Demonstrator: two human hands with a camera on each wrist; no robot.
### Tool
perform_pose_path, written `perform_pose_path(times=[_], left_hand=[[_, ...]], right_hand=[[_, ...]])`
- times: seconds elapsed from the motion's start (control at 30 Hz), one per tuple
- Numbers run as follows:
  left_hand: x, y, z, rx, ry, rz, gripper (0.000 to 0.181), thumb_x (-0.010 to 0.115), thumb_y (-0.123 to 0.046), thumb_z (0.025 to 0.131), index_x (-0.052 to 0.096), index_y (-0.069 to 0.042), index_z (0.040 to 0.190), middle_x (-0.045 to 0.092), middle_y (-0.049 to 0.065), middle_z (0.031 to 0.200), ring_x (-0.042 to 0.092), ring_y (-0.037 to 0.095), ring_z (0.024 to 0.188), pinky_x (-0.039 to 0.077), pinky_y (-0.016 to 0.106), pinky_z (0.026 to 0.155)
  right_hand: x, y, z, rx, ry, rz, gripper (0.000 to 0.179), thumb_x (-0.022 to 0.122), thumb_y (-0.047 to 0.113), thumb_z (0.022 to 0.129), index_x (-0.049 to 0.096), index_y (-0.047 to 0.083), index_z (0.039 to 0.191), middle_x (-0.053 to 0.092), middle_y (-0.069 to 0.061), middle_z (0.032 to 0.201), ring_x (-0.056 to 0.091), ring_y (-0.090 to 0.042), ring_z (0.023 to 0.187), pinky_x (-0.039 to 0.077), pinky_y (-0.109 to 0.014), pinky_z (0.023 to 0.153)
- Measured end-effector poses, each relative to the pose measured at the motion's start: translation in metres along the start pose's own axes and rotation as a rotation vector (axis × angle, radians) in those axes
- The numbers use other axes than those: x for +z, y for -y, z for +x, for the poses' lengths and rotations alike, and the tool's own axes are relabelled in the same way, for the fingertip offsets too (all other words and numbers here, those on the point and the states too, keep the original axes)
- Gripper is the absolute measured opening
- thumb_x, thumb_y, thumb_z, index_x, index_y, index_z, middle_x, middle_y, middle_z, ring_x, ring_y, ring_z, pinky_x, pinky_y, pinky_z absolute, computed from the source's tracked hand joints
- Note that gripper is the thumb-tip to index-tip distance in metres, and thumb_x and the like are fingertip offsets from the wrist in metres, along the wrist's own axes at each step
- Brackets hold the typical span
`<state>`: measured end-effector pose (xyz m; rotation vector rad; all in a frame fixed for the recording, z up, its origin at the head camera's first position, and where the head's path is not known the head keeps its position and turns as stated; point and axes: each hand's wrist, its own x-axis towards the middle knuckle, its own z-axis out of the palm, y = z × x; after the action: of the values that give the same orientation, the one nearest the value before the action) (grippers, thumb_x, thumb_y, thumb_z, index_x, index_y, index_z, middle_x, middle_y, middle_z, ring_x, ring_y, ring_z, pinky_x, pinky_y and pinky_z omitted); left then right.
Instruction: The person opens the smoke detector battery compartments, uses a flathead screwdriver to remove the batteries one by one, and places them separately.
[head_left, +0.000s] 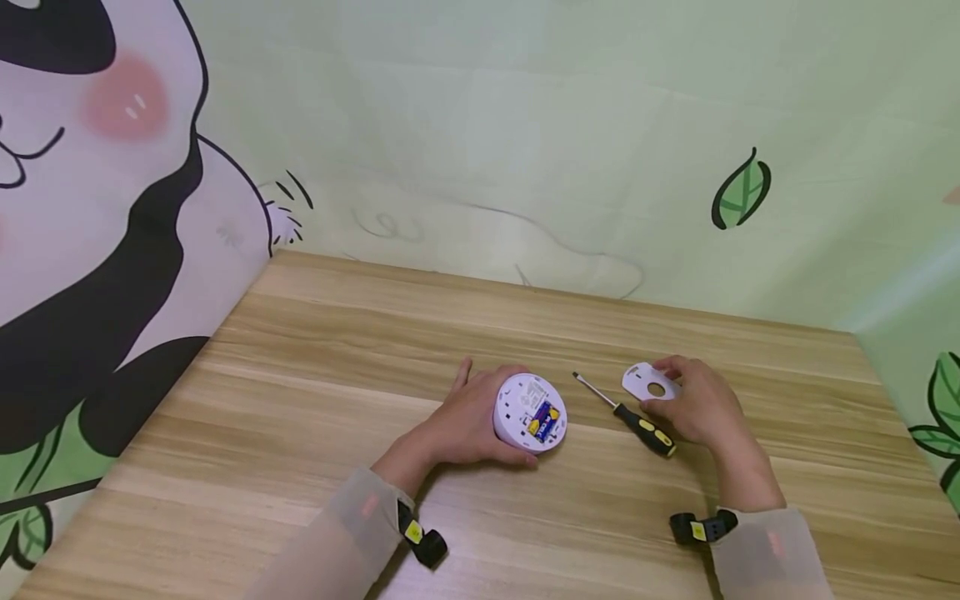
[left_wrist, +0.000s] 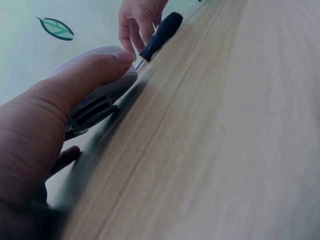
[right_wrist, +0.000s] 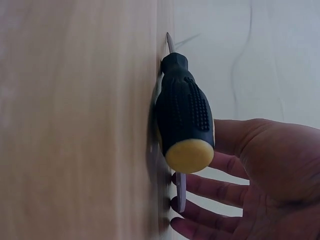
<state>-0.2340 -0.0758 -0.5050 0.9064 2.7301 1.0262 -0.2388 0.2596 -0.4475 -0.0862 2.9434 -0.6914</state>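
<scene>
My left hand [head_left: 467,423] grips a round white smoke detector [head_left: 517,410] from its left side, thumb along the near edge. Its back, tilted up toward the head camera, shows a label and a blue-and-yellow battery [head_left: 543,423]. Slots in its side [left_wrist: 95,111] appear in the left wrist view. To the right, my right hand [head_left: 703,402] pinches the right end of a flat white plate [head_left: 637,382] with a round hole, close over the table. Between the hands lies a flat-blade screwdriver [head_left: 643,429], its black and yellow handle just left of the right hand.
The wood-grain table [head_left: 300,392] runs back to a pale green wall sheet [head_left: 487,125] with a leaf print. A panda print [head_left: 150,217] covers the left side. Each wrist wears a small black strap-on camera [head_left: 429,547].
</scene>
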Motion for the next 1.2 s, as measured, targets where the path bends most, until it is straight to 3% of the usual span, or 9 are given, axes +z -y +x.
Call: perform_pose_path(times=[1.2], left_hand=[[-0.0003,0.0006,0.0002,-0.004,0.004,-0.013,0.115,0.092,-0.064,0.062,0.038,-0.023,0.155,0.055,-0.007,0.147,0.049,0.017,0.137,-0.006,0.059,0.129]], right_hand=[[0.0010,-0.0007,0.0009,0.006,0.003,-0.017,0.067,0.083,0.027,0.085,0.058,-0.003,0.140,0.063,-0.033,0.127,0.061,-0.045,0.111,0.050,-0.056,0.090]])
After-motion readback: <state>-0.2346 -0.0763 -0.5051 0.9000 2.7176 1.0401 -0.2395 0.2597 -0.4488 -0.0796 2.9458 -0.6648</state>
